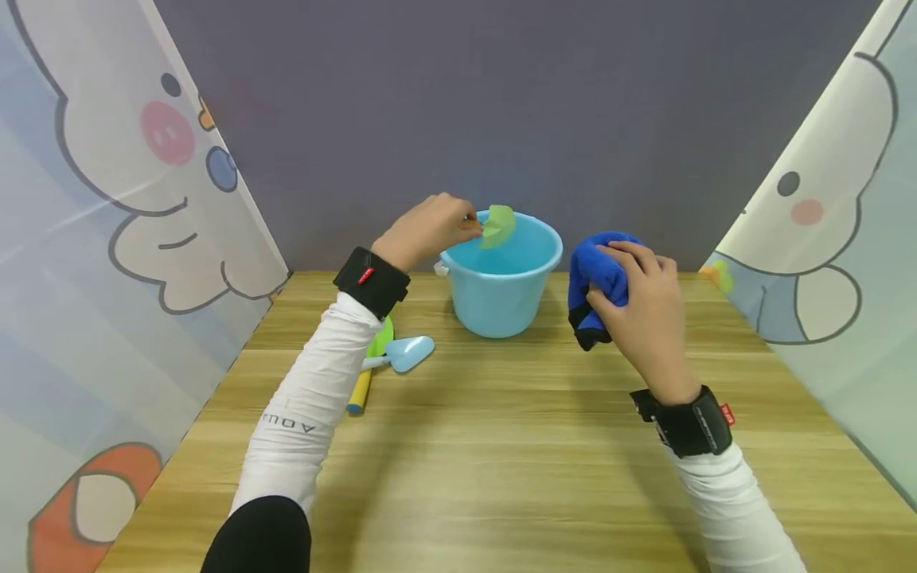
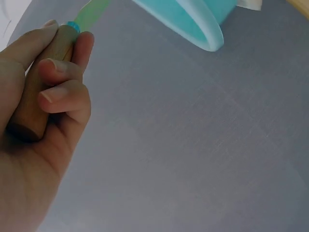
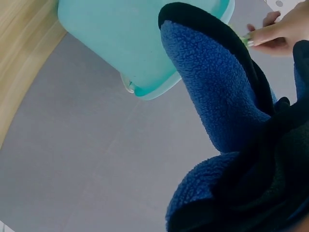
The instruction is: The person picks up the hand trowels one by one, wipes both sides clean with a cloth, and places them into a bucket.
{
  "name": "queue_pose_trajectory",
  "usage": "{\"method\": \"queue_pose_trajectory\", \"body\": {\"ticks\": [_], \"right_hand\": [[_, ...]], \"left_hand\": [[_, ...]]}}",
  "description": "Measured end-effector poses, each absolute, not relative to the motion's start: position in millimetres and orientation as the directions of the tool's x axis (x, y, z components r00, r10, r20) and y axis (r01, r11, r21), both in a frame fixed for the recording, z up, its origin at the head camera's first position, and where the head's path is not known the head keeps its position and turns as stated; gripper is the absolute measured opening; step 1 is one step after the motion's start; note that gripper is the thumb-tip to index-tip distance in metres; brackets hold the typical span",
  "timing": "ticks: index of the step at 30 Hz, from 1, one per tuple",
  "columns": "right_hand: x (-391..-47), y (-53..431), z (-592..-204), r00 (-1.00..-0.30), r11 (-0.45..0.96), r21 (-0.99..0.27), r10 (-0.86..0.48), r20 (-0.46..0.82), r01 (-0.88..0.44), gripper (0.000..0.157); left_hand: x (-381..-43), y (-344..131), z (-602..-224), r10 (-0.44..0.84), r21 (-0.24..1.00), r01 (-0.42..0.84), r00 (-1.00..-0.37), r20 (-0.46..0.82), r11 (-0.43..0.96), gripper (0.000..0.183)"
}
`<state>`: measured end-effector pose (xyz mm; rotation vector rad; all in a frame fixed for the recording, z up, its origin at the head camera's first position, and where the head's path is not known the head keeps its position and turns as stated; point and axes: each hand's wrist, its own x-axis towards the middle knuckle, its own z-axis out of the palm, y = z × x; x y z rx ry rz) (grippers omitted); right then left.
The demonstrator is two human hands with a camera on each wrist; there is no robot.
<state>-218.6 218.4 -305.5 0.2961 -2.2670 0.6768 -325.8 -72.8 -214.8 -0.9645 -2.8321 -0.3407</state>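
Note:
My left hand (image 1: 433,227) grips a toy garden tool by its brown wooden handle (image 2: 53,72). The tool's pale green head (image 1: 499,226) overlaps the mouth of a light blue bucket (image 1: 494,306) in the head view. In the left wrist view, the fingers curl round the handle, with the bucket rim (image 2: 212,38) beyond. To the right of the bucket, my right hand (image 1: 645,310) holds a bunched blue cloth (image 1: 602,270) with black edging above the table. That folded cloth (image 3: 212,82) fills much of the right wrist view and hides most of the holding hand.
A light blue toy shovel (image 1: 410,352) lies on the wooden table (image 1: 501,461), left of the bucket. Beside it, partly behind my left forearm, are a green piece (image 1: 381,338) and a yellow handle (image 1: 360,391). A grey wall (image 1: 537,103) rises behind; cartoon-printed panels flank both sides.

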Motion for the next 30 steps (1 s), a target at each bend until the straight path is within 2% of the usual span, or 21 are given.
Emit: {"method": "queue_pose_trajectory", "body": {"ticks": [4, 8, 12, 14, 20, 23, 26, 30], "right_hand": [[-220, 217, -307, -0.706, 0.837, -0.375, -0.02, 0.708, -0.4, 0.048], [-223, 213, -310, -0.706, 0.838, -0.36, -0.041, 0.707, -0.41, 0.048], [-225, 208, -315, -0.699, 0.839, -0.348, -0.053, 0.713, -0.418, 0.049], [-226, 206, -316, -0.696, 0.839, -0.344, -0.057, 0.716, -0.422, 0.049], [-229, 202, -317, -0.694, 0.837, -0.342, -0.061, 0.717, -0.427, 0.049], [-229, 201, -316, -0.696, 0.837, -0.344, -0.06, 0.716, -0.426, 0.049], [-229, 200, -316, -0.698, 0.836, -0.346, -0.061, 0.714, -0.427, 0.049], [-229, 199, -315, -0.695, 0.834, -0.343, -0.065, 0.717, -0.432, 0.049]], "left_hand": [[-347, -63, -215, 0.63, 0.108, 0.647, -0.761, 0.158, 0.755, 0.02], [-362, -56, -224, 0.658, -0.006, 0.662, -0.743, 0.122, 0.749, 0.017], [-371, -51, -239, 0.686, -0.136, 0.675, -0.726, 0.058, 0.726, 0.013], [-373, -49, -247, 0.689, -0.163, 0.677, -0.725, 0.024, 0.718, 0.011], [-372, -44, -259, 0.669, -0.115, 0.668, -0.742, -0.035, 0.735, 0.016], [-372, -38, -261, 0.668, -0.085, 0.672, -0.741, -0.067, 0.736, 0.007], [-372, -32, -261, 0.682, -0.045, 0.688, -0.724, -0.102, 0.724, 0.02], [-373, -27, -257, 0.681, 0.026, 0.687, -0.713, -0.165, 0.726, 0.028]]}}
